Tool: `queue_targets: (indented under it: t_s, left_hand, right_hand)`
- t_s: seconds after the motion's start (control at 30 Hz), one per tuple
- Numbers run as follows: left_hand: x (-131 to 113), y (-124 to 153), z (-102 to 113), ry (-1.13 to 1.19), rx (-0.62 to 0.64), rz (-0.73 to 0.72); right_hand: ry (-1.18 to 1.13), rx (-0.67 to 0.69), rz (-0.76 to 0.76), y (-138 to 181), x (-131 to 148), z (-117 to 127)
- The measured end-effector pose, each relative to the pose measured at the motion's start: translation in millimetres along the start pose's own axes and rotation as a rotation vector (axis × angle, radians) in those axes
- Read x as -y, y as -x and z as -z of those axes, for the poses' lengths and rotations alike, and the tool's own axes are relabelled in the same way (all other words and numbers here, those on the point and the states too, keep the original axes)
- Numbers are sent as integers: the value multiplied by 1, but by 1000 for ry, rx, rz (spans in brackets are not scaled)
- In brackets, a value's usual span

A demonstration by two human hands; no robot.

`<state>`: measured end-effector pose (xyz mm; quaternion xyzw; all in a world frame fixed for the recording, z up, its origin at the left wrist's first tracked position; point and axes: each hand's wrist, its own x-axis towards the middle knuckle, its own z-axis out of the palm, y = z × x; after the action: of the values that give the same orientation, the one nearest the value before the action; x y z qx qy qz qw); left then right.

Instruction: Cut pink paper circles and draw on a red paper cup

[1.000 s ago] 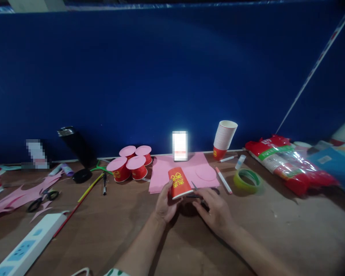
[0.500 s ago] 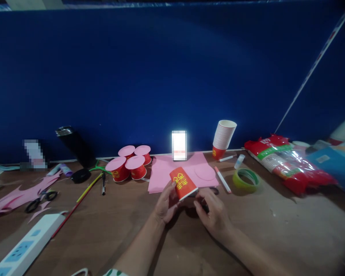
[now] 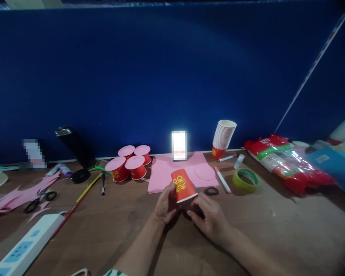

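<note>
Currently, lower centre of my view, I see the left hand gripping the red cup; the right hand curls by its rim, pinching or not, I cannot tell.

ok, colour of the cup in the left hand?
Cup: red, yellow print, white rim; best in the head view.

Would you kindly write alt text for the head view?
The left hand holds a red paper cup tilted rim-down, with the right hand close beside it. Behind lies pink paper, four pink-topped red cups left of it and a cup stack right.
</note>
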<state>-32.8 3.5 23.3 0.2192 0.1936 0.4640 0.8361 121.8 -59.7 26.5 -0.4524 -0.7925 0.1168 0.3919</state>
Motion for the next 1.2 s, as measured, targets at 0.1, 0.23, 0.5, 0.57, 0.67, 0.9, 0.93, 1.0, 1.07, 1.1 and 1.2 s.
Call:
queue_targets:
  t_s: [0.1, 0.23, 0.5, 0.57, 0.67, 0.9, 0.93, 1.0, 1.07, 1.1, 1.2]
  left_hand:
    - [-1, 3, -4, -16, 33, 32]
    - [0, 5, -6, -59, 33, 27]
    - [2, 3, 1, -54, -28, -5]
    - [1, 2, 1, -42, -25, -3]
    - [-1, 2, 0, -12, -80, -20]
    - [-6, 1, -4, 59, -88, -37]
    - [-7, 1, -5, 64, -79, -27]
    - [-7, 2, -6, 66, -69, -6]
    - [-8, 3, -7, 57, -65, 6]
    - [-8, 3, -7, 49, -68, 3]
    - [-8, 3, -6, 29, -90, -34]
  right_hand:
    - [-20, 41, 21, 0, 0, 0]
    - [-33, 57, 32, 0, 1, 0]
    - [-31, 112, 37, 0, 3, 0]
    - [-23, 112, 43, 1, 2, -1]
    - [-16, 87, 60, 2, 0, -1]
    - [5, 51, 74, 1, -5, -1]
    - [6, 54, 75, 1, -5, -1]
    - [10, 55, 75, 1, -6, -1]
    - [15, 50, 71, 1, -7, -1]
    - [16, 47, 71, 1, -8, 0]
    - [27, 26, 74, 0, -12, 2]
